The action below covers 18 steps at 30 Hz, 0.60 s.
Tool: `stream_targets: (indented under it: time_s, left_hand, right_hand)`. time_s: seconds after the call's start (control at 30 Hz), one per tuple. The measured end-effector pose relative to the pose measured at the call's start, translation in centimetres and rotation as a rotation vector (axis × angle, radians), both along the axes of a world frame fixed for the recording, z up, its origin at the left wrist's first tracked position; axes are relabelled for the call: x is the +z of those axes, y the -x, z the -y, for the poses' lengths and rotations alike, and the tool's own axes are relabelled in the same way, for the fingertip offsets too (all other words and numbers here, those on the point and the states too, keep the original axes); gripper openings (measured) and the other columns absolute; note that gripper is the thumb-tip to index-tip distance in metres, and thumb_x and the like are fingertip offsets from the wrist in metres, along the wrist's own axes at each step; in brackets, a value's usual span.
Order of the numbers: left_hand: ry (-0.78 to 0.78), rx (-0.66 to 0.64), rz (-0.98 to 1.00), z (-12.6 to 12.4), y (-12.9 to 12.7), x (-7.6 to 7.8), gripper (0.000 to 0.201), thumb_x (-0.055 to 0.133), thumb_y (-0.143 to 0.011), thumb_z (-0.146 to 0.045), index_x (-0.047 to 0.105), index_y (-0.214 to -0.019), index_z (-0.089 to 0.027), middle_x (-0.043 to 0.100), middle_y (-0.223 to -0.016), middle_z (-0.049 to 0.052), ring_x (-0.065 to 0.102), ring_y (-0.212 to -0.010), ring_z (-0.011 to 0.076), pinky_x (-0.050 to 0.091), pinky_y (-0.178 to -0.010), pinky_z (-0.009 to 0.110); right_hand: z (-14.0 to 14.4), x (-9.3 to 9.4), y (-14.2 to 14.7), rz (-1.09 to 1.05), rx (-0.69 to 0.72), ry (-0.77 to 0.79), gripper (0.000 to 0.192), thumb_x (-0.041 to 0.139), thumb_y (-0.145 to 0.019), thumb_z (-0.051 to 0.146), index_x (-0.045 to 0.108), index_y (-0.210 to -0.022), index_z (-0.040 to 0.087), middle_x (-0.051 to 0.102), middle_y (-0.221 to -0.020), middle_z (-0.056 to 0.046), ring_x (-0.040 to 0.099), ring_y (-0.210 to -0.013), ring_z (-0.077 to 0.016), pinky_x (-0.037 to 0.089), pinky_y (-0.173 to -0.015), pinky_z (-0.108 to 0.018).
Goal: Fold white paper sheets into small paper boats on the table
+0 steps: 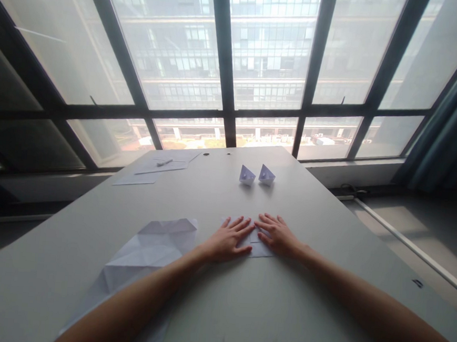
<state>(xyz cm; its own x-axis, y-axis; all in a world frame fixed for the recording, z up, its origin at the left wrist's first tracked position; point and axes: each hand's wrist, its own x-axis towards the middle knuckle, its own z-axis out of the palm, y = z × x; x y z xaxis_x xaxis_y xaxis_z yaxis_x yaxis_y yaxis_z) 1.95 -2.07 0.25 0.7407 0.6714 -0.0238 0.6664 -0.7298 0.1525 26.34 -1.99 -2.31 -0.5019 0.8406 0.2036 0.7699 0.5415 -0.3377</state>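
Note:
A small folded sheet of white paper [261,250] lies flat on the white table [218,307] in front of me. My left hand [230,238] rests flat on its left part, fingers spread. On its right part lies my right hand [278,235], also flat with the fingers apart. Much of the paper is hidden under both hands. Beyond them stand two folded paper shapes, the left one [247,175] and the right one [267,175], side by side and slightly apart.
A large creased sheet of paper [143,254] lies to the left, partly beneath my left forearm. Flat sheets [145,167] with a white pen-like object [165,162] on top are at the far left. Tall windows [270,48] rise behind the table. A dark mark [417,283] is near the right edge.

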Motion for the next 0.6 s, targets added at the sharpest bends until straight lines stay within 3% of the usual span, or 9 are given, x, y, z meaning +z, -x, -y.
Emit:
stream_targets:
  time_s: [0.6]
  left_hand:
    - [0.002,0.006,0.003,0.15,-0.05,0.19,0.075,0.033,-0.096,-0.069,0.013,-0.158,-0.033,0.016,-0.163,0.004,0.011,-0.151,0.0302,0.008,-0.119,0.054]
  right_hand:
    - [0.02,0.2,0.04,0.008,0.0,0.011,0.047,0.045,-0.098,0.039,0.048,-0.144,0.029,0.04,-0.154,-0.01,0.029,-0.146,-0.0286,0.018,-0.116,-0.058]
